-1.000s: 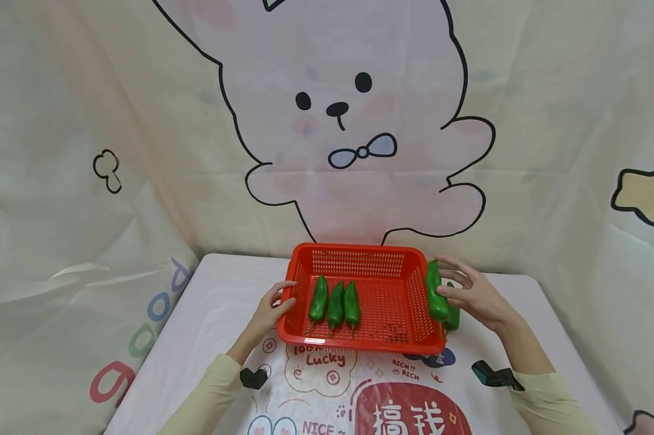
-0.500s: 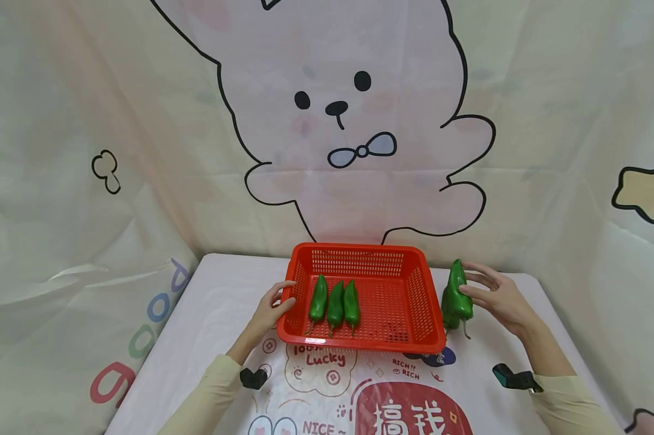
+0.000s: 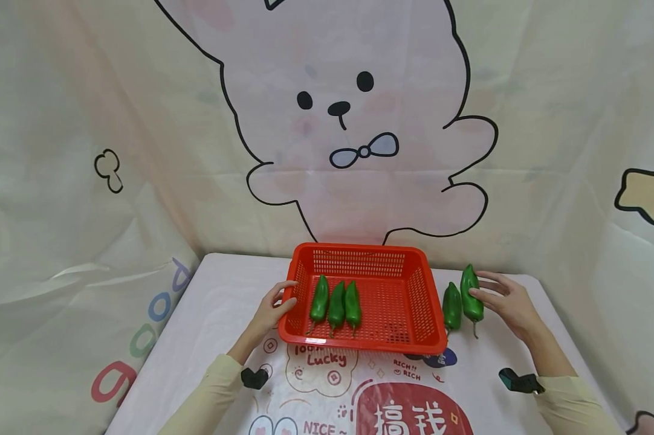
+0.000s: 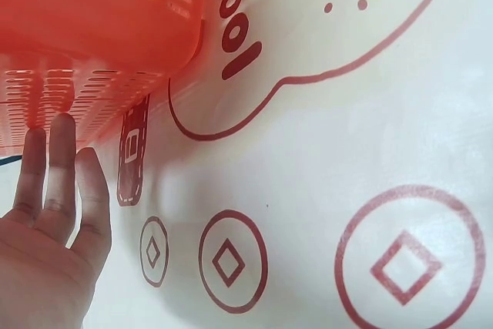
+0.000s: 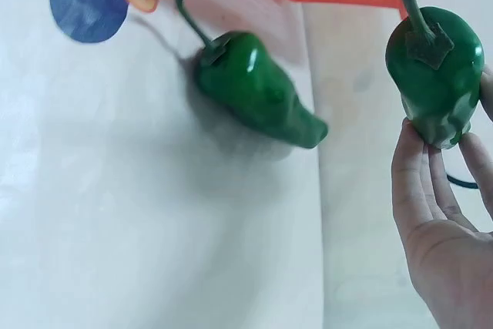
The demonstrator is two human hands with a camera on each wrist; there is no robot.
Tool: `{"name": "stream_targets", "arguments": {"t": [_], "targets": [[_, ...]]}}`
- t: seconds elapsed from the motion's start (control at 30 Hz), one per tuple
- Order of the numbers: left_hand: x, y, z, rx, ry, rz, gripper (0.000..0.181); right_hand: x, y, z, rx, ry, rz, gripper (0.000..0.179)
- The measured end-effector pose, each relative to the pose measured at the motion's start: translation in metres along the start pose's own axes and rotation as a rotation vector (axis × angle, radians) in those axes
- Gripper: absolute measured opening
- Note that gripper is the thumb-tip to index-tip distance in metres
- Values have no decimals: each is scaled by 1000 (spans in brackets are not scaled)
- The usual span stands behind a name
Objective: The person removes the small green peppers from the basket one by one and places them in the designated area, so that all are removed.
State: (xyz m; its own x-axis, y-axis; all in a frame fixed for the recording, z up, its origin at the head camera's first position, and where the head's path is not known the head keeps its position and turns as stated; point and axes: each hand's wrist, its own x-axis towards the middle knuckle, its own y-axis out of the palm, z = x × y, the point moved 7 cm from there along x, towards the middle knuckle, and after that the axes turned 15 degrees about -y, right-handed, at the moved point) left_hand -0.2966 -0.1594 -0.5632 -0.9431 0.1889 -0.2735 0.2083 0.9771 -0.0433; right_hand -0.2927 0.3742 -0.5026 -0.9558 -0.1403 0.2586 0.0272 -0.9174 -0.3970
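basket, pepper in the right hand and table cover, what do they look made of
Basket: likely molded plastic with a slight sheen, given its regular slots.
Held pepper: smooth and glossy with bright highlights; real vegetable or plastic copy, the look leaves open.
Table cover: perhaps a vinyl or coated sheet, as its printed surface shines softly.

l hand [image 3: 269, 307] w/ fingers [image 4: 62, 171] nearly straight; r hand [image 3: 512, 303] pinches; both arms [image 3: 210, 389] out fwd.
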Motion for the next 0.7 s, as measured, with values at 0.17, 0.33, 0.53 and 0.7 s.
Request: {"name": "stream_targets", "arguments": {"t": [0.17,0.33,0.53,0.7], "targets": [[0,0,0,10,-7,11,46,-1,-4,-9,-67,1,13,62],[0,0,0,29,-9,1,44,0,-8,-21,-95,28,33,66],[0,-2,1,38,3,-23,44,3,-7,-43,-90,117,71,77],[1,-1,1,41,2,-23,44,3,-7,-59,-85,144,104,78]]}}
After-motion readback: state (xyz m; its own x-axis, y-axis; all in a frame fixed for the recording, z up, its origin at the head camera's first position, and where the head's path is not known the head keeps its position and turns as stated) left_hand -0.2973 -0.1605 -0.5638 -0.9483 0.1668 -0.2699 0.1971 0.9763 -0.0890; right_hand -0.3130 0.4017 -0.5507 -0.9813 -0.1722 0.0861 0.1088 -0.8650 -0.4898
